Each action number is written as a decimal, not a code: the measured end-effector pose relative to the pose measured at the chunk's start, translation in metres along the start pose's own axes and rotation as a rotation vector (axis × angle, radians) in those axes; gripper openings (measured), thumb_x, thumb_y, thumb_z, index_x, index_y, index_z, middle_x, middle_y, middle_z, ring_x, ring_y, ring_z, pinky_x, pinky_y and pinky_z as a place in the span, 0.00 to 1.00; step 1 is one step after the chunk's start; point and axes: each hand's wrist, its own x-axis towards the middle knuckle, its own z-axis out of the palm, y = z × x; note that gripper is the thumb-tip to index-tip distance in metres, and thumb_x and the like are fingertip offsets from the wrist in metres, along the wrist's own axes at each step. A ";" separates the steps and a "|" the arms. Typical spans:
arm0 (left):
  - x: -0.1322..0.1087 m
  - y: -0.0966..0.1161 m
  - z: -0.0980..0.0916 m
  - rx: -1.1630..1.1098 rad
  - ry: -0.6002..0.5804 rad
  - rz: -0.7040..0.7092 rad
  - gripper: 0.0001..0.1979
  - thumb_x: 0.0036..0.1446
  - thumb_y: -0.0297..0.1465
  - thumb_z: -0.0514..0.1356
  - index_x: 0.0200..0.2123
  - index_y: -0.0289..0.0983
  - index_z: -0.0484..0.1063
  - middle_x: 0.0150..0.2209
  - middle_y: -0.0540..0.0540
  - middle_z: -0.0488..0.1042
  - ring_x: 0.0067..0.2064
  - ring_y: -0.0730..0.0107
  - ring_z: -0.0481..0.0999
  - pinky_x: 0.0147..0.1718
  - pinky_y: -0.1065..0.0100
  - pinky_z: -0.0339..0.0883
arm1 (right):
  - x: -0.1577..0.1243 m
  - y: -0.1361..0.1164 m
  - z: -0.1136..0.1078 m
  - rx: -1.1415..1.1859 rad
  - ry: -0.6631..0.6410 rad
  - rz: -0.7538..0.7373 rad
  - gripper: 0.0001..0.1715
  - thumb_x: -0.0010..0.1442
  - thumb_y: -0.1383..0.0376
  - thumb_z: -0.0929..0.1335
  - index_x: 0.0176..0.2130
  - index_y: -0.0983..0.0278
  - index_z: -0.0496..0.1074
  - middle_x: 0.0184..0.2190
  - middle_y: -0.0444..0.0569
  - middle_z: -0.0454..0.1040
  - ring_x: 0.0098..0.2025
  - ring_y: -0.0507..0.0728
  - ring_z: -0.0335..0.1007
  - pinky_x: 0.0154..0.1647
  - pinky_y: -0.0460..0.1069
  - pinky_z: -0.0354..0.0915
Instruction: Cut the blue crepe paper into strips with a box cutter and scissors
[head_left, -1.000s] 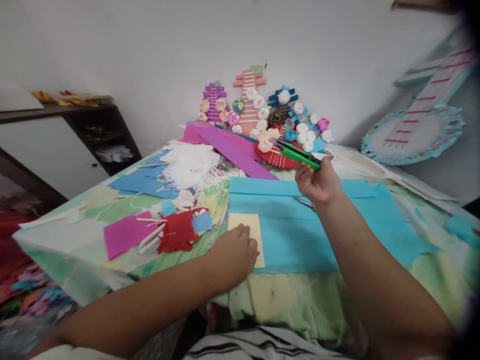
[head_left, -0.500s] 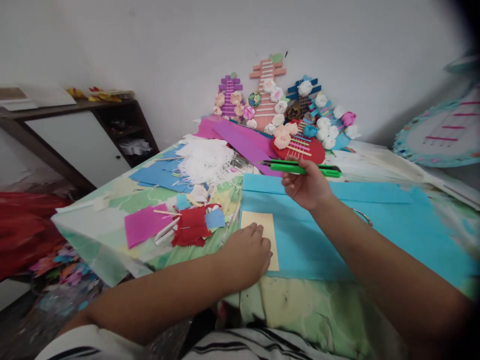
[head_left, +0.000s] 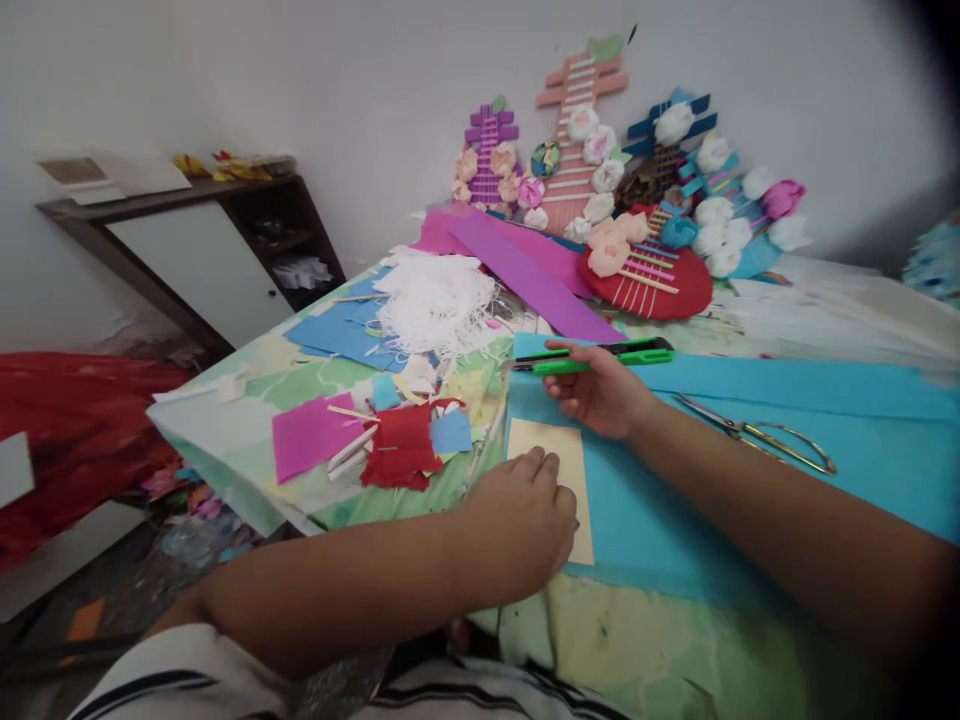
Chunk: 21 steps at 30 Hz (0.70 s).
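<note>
My right hand (head_left: 600,395) is closed around a green and black utility knife (head_left: 645,352), raised over the turquoise sheet. The knife's blade end points left. My left hand (head_left: 529,520) rests with bent fingers close together on a small cream card (head_left: 551,445), holding it down. That card lies at the left edge of the turquoise sheet (head_left: 645,500); my hand covers part of it. Gold-handled scissors (head_left: 787,445) lie on the sheet, beyond my right forearm.
Left of my hands lie red fabric (head_left: 397,445), magenta (head_left: 307,440) and blue scraps, and white rolled sticks. White shredded strands (head_left: 435,310) and purple strips (head_left: 532,280) are farther back. Flower-decorated craft pieces (head_left: 577,150) lean on the wall. A cabinet (head_left: 195,260) stands at left.
The view has shifted, bringing the scissors fully into sight. The knife has come lower and left, nearer the cream card. My left hand stays on the card.
</note>
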 end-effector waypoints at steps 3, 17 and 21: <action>0.000 0.000 -0.001 0.000 0.015 0.022 0.16 0.60 0.33 0.48 0.40 0.27 0.70 0.46 0.29 0.71 0.52 0.51 0.68 0.50 0.53 0.59 | 0.003 0.004 -0.006 -0.012 -0.061 0.057 0.18 0.50 0.67 0.62 0.43 0.62 0.65 0.26 0.52 0.76 0.29 0.58 0.74 0.24 0.50 0.69; -0.002 0.004 0.001 -0.009 0.082 -0.057 0.17 0.59 0.35 0.49 0.38 0.28 0.70 0.49 0.28 0.68 0.51 0.48 0.68 0.46 0.55 0.63 | 0.007 0.008 -0.010 -0.004 -0.140 0.086 0.07 0.50 0.66 0.66 0.33 0.59 0.63 0.19 0.40 0.67 0.21 0.49 0.63 0.18 0.43 0.61; -0.003 0.004 0.000 -0.002 0.110 -0.056 0.17 0.58 0.36 0.50 0.37 0.28 0.70 0.48 0.29 0.69 0.50 0.46 0.68 0.45 0.54 0.64 | 0.005 0.008 -0.008 -0.074 -0.126 0.081 0.17 0.45 0.68 0.68 0.38 0.60 0.65 0.22 0.43 0.71 0.23 0.51 0.67 0.19 0.45 0.63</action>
